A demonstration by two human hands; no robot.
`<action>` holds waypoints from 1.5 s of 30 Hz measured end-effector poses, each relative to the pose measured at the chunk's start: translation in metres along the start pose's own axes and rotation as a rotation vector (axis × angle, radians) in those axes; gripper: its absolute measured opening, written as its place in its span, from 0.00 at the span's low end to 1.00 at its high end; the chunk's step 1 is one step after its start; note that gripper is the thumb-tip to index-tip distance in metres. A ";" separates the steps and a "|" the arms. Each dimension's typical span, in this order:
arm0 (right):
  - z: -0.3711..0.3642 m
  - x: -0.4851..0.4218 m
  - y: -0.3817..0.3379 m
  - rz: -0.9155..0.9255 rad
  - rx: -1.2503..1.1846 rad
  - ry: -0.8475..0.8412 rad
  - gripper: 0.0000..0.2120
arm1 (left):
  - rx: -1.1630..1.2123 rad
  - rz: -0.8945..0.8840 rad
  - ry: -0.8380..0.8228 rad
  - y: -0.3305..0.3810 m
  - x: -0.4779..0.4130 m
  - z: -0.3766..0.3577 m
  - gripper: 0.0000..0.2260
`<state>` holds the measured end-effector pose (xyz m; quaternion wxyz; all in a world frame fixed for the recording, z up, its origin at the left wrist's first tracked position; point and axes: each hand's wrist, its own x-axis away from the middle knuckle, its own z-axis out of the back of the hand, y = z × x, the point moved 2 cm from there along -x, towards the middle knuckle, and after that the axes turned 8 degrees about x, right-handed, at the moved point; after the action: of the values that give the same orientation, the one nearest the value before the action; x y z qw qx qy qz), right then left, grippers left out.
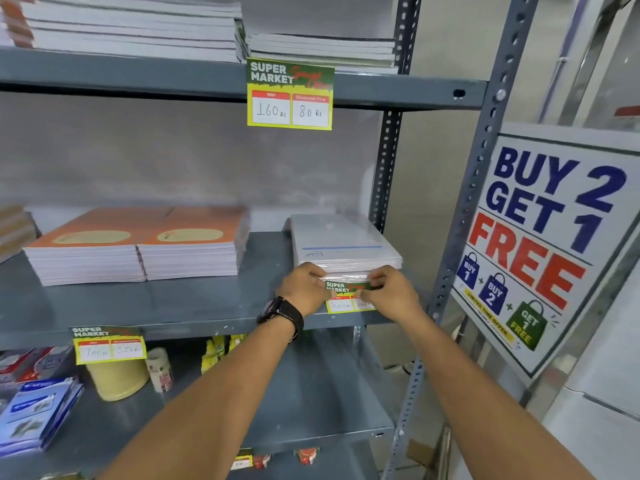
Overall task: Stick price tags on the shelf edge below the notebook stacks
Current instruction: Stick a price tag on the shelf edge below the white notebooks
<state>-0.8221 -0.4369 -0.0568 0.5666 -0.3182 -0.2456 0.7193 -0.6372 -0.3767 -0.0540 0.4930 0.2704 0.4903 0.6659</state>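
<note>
A green and yellow price tag lies against the front edge of the middle grey shelf, right below a wrapped stack of white notebooks. My left hand pinches the tag's left side and my right hand pinches its right side and top. Two orange-covered notebook stacks sit further left on the same shelf, with another tag stuck on the edge below them. A third tag hangs from the top shelf edge under more notebook stacks.
A large "Buy 2 Get 1 Free" sign leans on the rack's right post. The lower shelf holds a tape roll, a small bottle and blue packets.
</note>
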 end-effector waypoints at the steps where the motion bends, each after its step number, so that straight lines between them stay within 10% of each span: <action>1: 0.001 0.000 -0.001 0.001 -0.055 -0.015 0.19 | 0.038 -0.009 -0.003 0.002 -0.001 0.001 0.16; 12: 0.015 0.041 -0.006 0.284 -0.216 -0.191 0.02 | 0.006 -0.224 -0.033 -0.005 0.048 -0.003 0.06; 45: -0.002 0.046 0.008 0.379 0.443 0.176 0.07 | -0.745 -0.437 0.202 -0.007 0.063 -0.019 0.12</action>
<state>-0.8331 -0.3936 -0.0718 0.4969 -0.2880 0.0312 0.8180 -0.6734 -0.3258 -0.0750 0.6356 -0.1022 0.3081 0.7005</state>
